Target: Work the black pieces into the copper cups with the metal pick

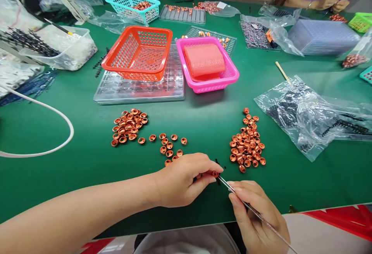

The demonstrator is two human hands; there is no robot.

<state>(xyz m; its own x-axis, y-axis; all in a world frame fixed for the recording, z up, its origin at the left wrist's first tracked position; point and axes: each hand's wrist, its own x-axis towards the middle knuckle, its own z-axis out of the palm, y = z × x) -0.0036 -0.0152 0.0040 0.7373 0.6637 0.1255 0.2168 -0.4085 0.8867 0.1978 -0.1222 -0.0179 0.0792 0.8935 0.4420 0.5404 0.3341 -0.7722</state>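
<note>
Between the thumb and forefinger of my left hand (184,180) is a small copper-coloured cup-shaped piece (215,174). My right hand (258,215) grips thin metal tweezers (225,183), whose tips meet that copper piece. Small black bits (217,182) show on the table around the tips; whether the tweezers hold one is too small to tell. Beyond my left hand lie several loose copper pieces (169,145), some partly hidden by it. A heap of the same pieces (129,126) sits farther left, and another heap (247,147) lies to the right.
An orange basket (113,62) stands on stacked clear trays (139,97), beside a pink basket (200,87) holding pink foam. Plastic bags (305,118) with black parts lie right. A white cable (68,124) loops at left. Two people work across the green table (203,130).
</note>
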